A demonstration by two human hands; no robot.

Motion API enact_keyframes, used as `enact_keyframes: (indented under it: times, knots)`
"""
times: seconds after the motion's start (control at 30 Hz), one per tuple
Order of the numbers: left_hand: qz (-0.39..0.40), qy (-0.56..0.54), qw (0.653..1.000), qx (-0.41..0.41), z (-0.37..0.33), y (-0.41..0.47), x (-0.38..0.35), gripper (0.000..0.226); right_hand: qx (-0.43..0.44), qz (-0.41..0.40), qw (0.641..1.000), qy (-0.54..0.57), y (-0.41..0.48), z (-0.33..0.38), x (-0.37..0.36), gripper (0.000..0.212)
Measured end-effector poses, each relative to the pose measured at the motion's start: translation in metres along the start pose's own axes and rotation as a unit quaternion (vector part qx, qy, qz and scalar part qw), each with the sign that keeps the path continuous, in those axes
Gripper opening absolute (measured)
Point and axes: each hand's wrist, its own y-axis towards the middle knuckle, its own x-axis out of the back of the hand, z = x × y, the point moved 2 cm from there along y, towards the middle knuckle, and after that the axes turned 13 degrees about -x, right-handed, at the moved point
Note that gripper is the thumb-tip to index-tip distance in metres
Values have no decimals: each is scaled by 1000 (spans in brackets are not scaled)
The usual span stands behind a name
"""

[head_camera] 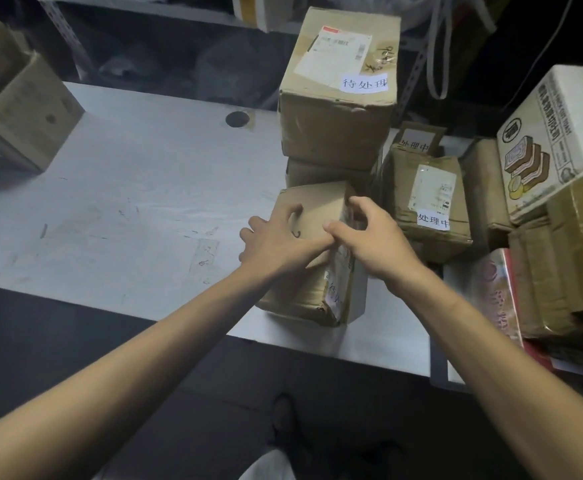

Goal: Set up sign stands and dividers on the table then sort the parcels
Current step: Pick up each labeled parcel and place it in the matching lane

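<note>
A small brown cardboard parcel (317, 289) stands near the front edge of the white table (127, 202). My left hand (279, 240) rests on its top with fingers curled over the left side. My right hand (369, 233) grips its top right edge, where a shipping label runs down the side. Behind it a large parcel (338, 98) with a white tag sits on a flatter box (321, 174). To the right lies a parcel wrapped in brown tape (428, 199) with its own white tag, and a small cardboard sign stand (418, 138) rises behind that one.
More boxes crowd the right: a white printed carton (553, 140) on top of brown boxes (577, 244), and a red and white packet (497, 292). An open cardboard box (20, 105) stands at the far left. A round cable hole (236, 118) is in the table.
</note>
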Motion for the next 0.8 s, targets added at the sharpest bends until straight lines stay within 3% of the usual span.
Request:
enact_keyframes:
  times: [0.1,0.2,0.33,0.57,0.8]
  knots:
    - [53,56,997,-30,-3,6,-7,78,-39,-4,999,-24,5,-12,2,48]
    - [77,116,987,-83,-1,8,-18,71,-63,-22,994,-83,6,-24,3,51]
    - [74,140,981,-116,3,13,-17,72,-18,-27,988,-152,4,-24,0,64]
    - [26,201,961,-187,19,-4,13,70,84,-60,967,-234,-11,-17,10,48]
    - [-52,206,963,-164,33,-42,66,53,218,-7,947,-235,-24,25,-7,36]
